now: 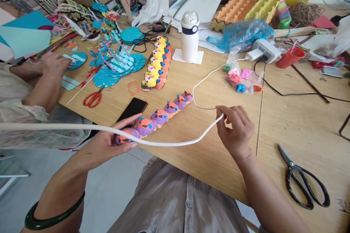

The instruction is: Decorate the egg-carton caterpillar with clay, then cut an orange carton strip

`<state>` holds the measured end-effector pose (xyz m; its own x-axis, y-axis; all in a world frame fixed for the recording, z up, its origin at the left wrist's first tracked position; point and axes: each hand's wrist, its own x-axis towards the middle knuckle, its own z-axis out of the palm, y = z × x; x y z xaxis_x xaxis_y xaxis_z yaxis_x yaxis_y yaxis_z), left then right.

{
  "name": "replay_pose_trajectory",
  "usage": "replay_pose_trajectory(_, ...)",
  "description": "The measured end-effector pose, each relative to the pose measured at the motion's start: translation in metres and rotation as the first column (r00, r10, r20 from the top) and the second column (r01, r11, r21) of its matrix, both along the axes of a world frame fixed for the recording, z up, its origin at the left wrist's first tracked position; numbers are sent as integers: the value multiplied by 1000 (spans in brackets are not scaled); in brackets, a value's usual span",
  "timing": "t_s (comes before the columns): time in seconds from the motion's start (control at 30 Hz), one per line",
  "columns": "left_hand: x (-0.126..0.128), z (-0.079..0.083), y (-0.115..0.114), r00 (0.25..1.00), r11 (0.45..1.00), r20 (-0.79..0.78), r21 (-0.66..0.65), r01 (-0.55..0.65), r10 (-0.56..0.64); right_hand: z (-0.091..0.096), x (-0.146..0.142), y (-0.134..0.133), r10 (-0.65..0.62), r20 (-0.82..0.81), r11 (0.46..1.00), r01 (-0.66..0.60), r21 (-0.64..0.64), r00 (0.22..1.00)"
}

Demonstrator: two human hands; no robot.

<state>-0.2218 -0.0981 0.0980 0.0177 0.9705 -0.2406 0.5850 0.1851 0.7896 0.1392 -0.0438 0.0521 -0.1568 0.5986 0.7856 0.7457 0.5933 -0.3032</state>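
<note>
My left hand (pixel 117 136) grips the near end of a painted egg-carton strip (pixel 159 116), its bumps purple with orange and blue face shapes. The strip slants away across the table edge towards the middle. In my right hand (pixel 234 131) a white cable (pixel 175 143) is pinched between thumb and fingers. One length of the cable sags across the view in front of the strip and my left hand; the other runs back to a white plug (pixel 253 55). Just beyond my left hand lies a black phone (pixel 132 109), partly hidden.
A yellow-and-orange egg-carton strip (pixel 161 69) and a white bottle (pixel 190 40) stand farther back. Red-handled scissors (pixel 93 98) lie left, black scissors (pixel 296 174) right. Clay packets (pixel 242 78) and a red cup (pixel 290 58) sit at right. Another person's hands (pixel 53 65) rest at left near blue discs.
</note>
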Motion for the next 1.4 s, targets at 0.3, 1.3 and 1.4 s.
replay_pose_trajectory(0.3, 9, -14, 16, 975, 974, 154, 135, -180, 159, -35, -18, -20, 137, 129, 987, -124, -99, 982)
replay_pose_trajectory(1.3, 55, -65, 149, 827, 798, -388, 592, -115, 407, -62, -24, -26, 203, 34, 960, -192, -203, 979)
replay_pose_trajectory(1.4, 48, -68, 180, 831, 847, -385, 501, -178, 402, -63, -25, -25, 201, 23, 958, -192, -215, 979)
